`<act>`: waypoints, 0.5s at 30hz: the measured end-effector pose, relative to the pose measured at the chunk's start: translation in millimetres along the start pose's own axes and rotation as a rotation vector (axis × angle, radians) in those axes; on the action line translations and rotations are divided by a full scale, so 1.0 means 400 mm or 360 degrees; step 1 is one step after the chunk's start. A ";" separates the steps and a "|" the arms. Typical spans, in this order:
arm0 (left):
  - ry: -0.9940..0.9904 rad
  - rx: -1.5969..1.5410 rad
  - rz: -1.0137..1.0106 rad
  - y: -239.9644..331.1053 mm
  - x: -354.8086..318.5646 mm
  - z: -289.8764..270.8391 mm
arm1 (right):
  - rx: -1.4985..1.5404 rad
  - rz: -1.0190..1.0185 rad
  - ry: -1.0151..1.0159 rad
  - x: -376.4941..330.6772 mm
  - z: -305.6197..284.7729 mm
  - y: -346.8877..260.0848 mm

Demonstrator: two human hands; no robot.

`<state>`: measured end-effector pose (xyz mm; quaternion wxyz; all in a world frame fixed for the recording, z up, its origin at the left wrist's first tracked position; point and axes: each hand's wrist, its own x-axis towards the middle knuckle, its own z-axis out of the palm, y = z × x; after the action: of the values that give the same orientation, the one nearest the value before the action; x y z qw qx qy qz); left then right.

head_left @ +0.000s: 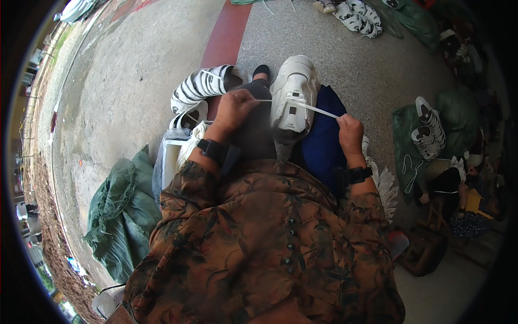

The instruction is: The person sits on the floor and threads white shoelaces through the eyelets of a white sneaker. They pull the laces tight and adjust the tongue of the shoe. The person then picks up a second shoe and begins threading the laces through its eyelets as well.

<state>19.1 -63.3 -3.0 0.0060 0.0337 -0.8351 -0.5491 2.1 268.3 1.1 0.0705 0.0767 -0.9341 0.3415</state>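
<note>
While a white, chunky-soled sneaker (294, 94) rests on the lap, toe pointing away from us, we see a flat white shoelace (315, 109) drawn taut across its upper. The left hand (236, 108) is closed around one end of the lace just beside the shoe's left edge, thumb and fingers pinched over it. The right hand (349, 133) is curled shut on the other end, a little below and to the right of the shoe, so the lace runs in a straight slanting line between the two fists. Each wrist carries a black strapped band (211, 148). A dark blue cloth (324, 135) lies under the sneaker's right side, and the brown leaf-patterned shirt (270, 243) fills the lower middle of the view. Just left of the left hand we note a black-and-white zebra-striped shoe (199, 86) on top of a heap of pale shoes. A crumpled dark green sack (121, 216) sits on the grey concrete ground (124, 81) at lower left. To the right, well apart, a pair of white sneakers (427, 128) lies on a green bag, and more striped shoes (359, 16) rest near the top edge.
</note>
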 end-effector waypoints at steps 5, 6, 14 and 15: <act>-0.0051 0.0253 -0.0059 -0.030 -0.036 -0.020 | -0.0118 -0.0002 -0.0098 -0.020 0.008 0.043; -0.0034 0.0402 0.0068 0.000 -0.033 -0.015 | -0.0134 -0.0042 -0.0156 -0.008 0.006 0.019; 0.0022 0.1070 0.0763 0.084 -0.024 0.162 | -0.0379 -0.0556 -0.0321 0.016 0.087 -0.182; 0.0011 0.1069 0.0744 0.081 -0.011 0.173 | -0.0418 -0.0564 -0.0315 0.031 0.113 -0.151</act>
<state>18.8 13.0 -0.7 0.1220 -0.1551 -0.9531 -0.2295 -2.1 192.2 7.1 0.0470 0.2628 -0.9448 0.1902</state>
